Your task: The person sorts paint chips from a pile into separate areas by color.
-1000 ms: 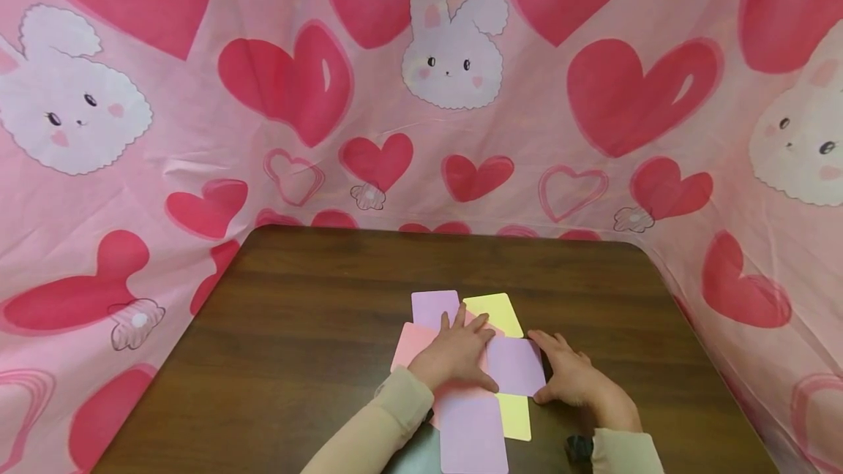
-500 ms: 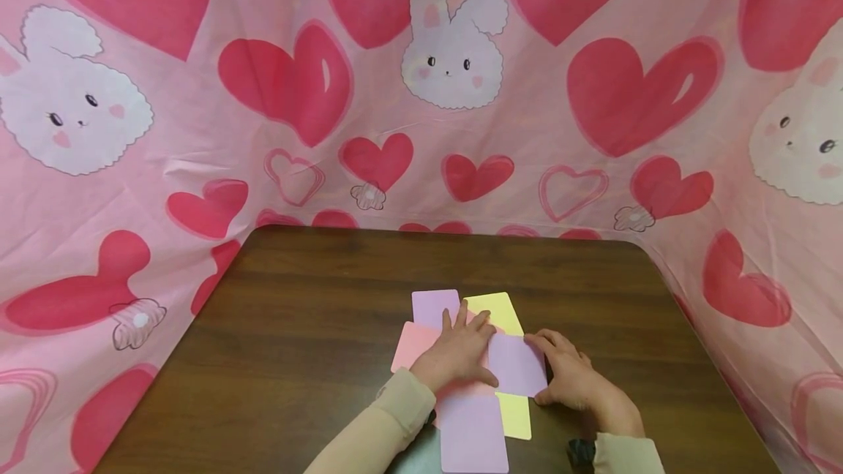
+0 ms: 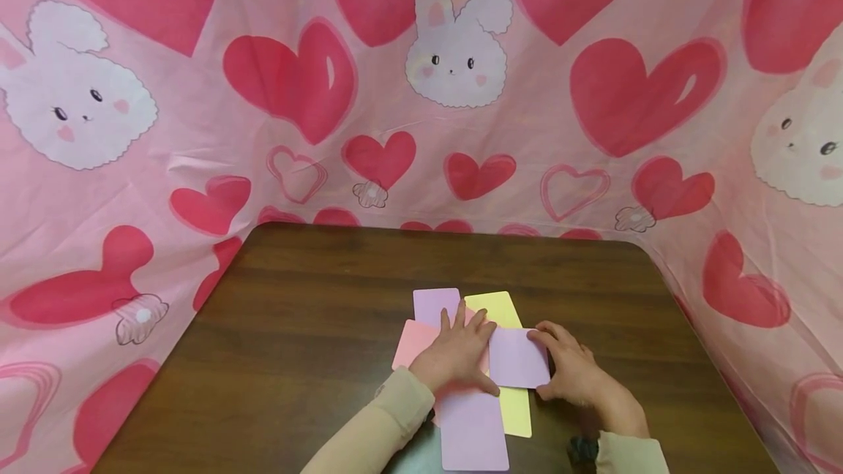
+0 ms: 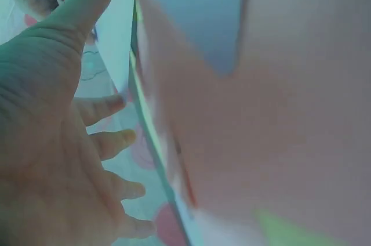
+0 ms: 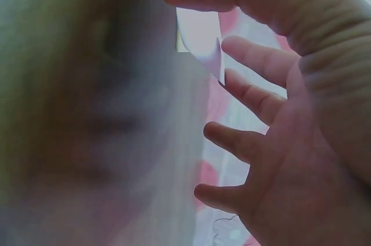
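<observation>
Pastel cards overlap on the brown table. My left hand [image 3: 454, 353] lies palm down with fingers spread across the pink card [image 3: 410, 344], its thumb and index fingertip at the left end of a purple card [image 3: 519, 358]. The right hand [image 3: 576, 366] holds that purple card at its right end, thumb by the lower corner and index finger at the upper one. In the right wrist view the card [image 5: 200, 31] bends slightly near the fingertips. Yellow shows beyond its front and back edges. Part of the pink card is hidden under my left hand.
Another purple card [image 3: 474, 434] lies at the front, beside a yellow piece [image 3: 516, 414]. Behind are a purple card [image 3: 435, 303] and a yellow one [image 3: 490, 307]. The table [image 3: 296, 335] has a pink heart-and-rabbit cloth [image 3: 395, 115] hanging around it.
My right hand has shifted the purple card slightly away from me, and more yellow shows at its front edge. The left hand has stayed almost in place.
</observation>
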The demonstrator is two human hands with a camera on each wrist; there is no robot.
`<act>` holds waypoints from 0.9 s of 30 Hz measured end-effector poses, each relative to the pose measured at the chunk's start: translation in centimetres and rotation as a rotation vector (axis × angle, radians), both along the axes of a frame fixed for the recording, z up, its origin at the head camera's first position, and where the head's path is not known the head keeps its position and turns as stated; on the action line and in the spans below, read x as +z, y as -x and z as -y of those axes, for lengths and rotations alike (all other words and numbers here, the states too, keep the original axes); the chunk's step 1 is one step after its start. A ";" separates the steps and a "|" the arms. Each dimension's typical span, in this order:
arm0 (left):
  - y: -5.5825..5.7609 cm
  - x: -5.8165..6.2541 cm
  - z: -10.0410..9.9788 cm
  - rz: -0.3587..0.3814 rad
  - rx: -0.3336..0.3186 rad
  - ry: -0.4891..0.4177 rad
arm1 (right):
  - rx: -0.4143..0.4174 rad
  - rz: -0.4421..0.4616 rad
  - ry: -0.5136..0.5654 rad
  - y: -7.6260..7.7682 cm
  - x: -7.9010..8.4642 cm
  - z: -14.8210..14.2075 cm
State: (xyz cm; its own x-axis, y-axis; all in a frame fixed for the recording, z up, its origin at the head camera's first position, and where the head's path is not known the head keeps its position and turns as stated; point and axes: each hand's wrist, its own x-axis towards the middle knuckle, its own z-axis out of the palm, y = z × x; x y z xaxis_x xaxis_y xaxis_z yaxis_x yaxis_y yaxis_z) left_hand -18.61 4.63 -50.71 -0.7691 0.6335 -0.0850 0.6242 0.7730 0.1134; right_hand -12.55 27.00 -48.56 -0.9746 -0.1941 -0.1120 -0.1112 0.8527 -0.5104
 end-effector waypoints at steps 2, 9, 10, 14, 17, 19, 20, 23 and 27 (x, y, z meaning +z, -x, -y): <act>0.1 0.4 0.2 -0.014 0.010 0.008 | 0.011 -0.023 0.003 0.3 0.4 0.2; 1.2 2.1 2.2 0.014 0.037 -0.044 | 0.055 -0.091 0.041 1.3 1.8 1.8; 1.4 2.5 2.7 0.029 0.040 -0.056 | 0.063 -0.107 0.040 1.5 1.8 2.1; 2.2 4.3 5.2 0.135 0.074 -0.110 | 0.102 -0.177 0.035 2.2 1.3 4.3; 2.8 5.2 7.4 0.196 0.117 -0.120 | 0.135 -0.229 0.034 2.8 0.8 6.4; 3.1 5.5 8.9 0.223 0.149 -0.118 | 0.153 -0.252 0.031 3.2 0.7 7.9; 3.3 5.6 9.7 0.237 0.164 -0.125 | 0.159 -0.262 0.025 3.4 0.7 8.7; 3.7 5.6 11.8 0.267 0.213 -0.156 | 0.172 -0.287 -0.007 4.1 0.6 10.7; 3.9 5.5 14.2 0.287 0.282 -0.201 | 0.202 -0.317 -0.032 5.1 0.7 13.2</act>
